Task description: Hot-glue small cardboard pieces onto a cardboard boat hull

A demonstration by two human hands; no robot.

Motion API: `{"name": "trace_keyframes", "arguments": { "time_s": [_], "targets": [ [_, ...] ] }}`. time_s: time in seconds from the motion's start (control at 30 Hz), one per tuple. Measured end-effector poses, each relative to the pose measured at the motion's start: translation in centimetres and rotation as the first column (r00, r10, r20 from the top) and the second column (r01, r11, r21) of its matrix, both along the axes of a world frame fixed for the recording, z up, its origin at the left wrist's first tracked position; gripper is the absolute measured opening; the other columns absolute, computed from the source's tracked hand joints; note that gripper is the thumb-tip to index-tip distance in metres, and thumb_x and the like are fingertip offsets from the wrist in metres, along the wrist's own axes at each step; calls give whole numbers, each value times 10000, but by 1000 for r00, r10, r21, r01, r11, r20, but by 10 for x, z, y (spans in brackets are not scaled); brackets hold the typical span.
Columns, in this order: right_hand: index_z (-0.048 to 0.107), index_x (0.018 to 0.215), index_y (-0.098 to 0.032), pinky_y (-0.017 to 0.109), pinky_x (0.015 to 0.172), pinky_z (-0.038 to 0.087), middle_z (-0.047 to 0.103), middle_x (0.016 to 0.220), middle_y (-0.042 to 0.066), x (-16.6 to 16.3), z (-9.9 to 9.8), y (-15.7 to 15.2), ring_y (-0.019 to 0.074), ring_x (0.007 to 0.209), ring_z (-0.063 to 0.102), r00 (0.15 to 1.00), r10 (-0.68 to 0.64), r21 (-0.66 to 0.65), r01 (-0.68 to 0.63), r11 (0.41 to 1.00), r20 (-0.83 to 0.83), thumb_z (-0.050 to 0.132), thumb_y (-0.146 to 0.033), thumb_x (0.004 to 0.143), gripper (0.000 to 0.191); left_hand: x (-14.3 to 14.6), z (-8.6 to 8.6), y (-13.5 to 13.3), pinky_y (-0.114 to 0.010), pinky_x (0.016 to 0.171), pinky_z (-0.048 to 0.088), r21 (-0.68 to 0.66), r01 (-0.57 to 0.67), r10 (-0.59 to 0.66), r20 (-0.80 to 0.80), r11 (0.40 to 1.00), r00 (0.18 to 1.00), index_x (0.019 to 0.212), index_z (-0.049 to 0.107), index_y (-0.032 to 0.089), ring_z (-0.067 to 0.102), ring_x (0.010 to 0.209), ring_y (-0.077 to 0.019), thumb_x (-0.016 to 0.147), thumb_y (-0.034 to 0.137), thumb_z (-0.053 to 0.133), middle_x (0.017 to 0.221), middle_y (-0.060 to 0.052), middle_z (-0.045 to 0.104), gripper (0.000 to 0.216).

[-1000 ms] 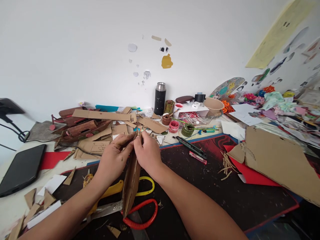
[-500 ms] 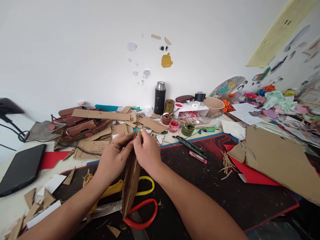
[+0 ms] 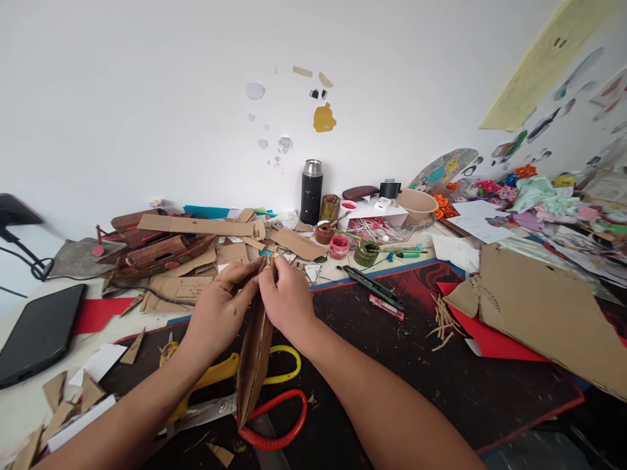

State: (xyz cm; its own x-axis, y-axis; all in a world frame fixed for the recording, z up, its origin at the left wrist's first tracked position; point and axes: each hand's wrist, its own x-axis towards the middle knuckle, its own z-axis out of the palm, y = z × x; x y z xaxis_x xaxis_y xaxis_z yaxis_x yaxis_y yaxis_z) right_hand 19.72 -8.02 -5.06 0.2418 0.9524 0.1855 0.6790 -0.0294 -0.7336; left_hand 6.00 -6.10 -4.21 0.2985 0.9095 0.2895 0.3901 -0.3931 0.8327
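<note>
A narrow, pointed piece of brown cardboard, boat-like in shape, stands on edge over the dark mat. My left hand and my right hand pinch its far tip from either side, fingers closed on the cardboard. Its near tip points down toward the red-handled scissors. Yellow-handled scissors lie under it, partly hidden by the piece and my left wrist.
A dark cutting mat covers the desk front. Behind the hands lie cardboard scraps, a brown model boat, a black flask, paint pots and a utility knife. A big cardboard sheet sits right, a tablet left.
Hardly anything has changed: both hands keep pinching the cardboard's far tip, and the view has drifted slightly.
</note>
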Motion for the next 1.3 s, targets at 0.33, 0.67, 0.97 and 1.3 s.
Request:
{"name": "trace_keyframes", "arguments": {
  "time_s": [0.33,0.67,0.97,1.3],
  "targets": [
    [559,905,-253,335,646,266,635,768,6,1,-1,0,243,775,606,1000,-1,13,1,1000,-3,509,-289,1066,172,-1,3,2,-443,948,553,-31,12,-13,-2,999,1000,1124,823,230,716,1031,-325,956,558,622,972,-74,759,421],
    [580,917,-248,330,662,316,681,804,16,1,-1,-1,245,795,643,1000,6,27,-6,1000,-6,508,-263,1066,166,-2,6,2,-406,861,565,8,40,-40,-10,999,999,1051,829,238,719,1025,-319,973,522,591,901,-62,736,379],
    [605,927,-248,325,678,360,711,830,27,0,-3,-1,257,822,663,1000,3,21,-3,1000,0,512,-254,1063,165,-3,6,2,-405,865,568,14,61,-60,-12,998,998,1089,819,217,711,927,-281,965,498,585,948,-70,754,385],
    [605,915,-251,319,670,361,714,832,26,0,-1,-2,254,827,676,1000,-2,13,2,1000,-8,513,-244,1067,178,-2,6,4,-418,925,593,29,60,-59,-12,998,998,1123,839,242,745,1071,-315,968,504,595,1068,-88,813,390]
  ]
}}
